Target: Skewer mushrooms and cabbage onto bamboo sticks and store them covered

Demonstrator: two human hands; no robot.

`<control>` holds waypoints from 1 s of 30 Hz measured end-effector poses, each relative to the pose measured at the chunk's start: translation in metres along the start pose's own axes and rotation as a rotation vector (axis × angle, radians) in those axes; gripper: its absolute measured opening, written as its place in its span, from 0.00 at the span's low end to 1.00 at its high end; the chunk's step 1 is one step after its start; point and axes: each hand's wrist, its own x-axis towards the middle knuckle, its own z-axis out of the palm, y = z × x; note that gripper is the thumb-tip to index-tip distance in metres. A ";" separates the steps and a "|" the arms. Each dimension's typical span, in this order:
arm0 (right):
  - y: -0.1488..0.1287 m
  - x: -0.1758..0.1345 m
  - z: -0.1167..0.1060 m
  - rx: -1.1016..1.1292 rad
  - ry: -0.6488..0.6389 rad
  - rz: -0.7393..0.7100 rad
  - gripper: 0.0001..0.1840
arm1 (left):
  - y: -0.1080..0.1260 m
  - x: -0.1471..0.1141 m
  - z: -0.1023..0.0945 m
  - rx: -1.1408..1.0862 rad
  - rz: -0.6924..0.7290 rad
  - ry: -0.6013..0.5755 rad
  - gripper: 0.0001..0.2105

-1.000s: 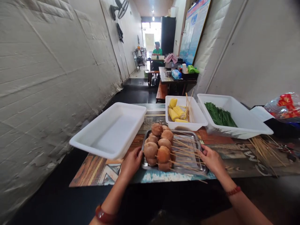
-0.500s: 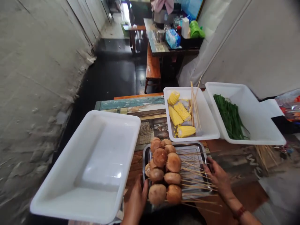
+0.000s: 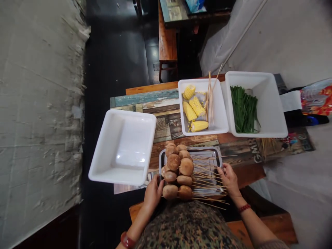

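A metal tray (image 3: 204, 159) lies in front of my body, loaded with mushroom skewers (image 3: 186, 166). Brown caps are bunched over its left half, and the thin sticks point right, several reaching past the rim. My left hand (image 3: 152, 194) grips the tray's left end, thumb up beside the nearest mushrooms. At the right end, my right hand (image 3: 229, 178) is closed on the rim close to the stick ends; its fingertips are partly hidden under the edge.
To the left stands a deep white tub (image 3: 129, 145). Behind the tray, another white tub (image 3: 216, 128) contains corn pieces (image 3: 198, 106) and bare sticks (image 3: 210, 100). A third tub (image 3: 272, 103) holds green leaves (image 3: 242, 109). A wooden bench (image 3: 167, 43) stands beyond the table.
The view has tipped downward, bringing more of my forearms and patterned clothing into sight. Both hands stay on the tray's ends, and the gap between the tray and the corn tub looks slightly wider.
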 end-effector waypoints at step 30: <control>-0.300 0.053 0.032 0.489 -0.809 -0.361 0.26 | 0.112 -0.112 -0.117 -1.365 -0.398 0.664 0.17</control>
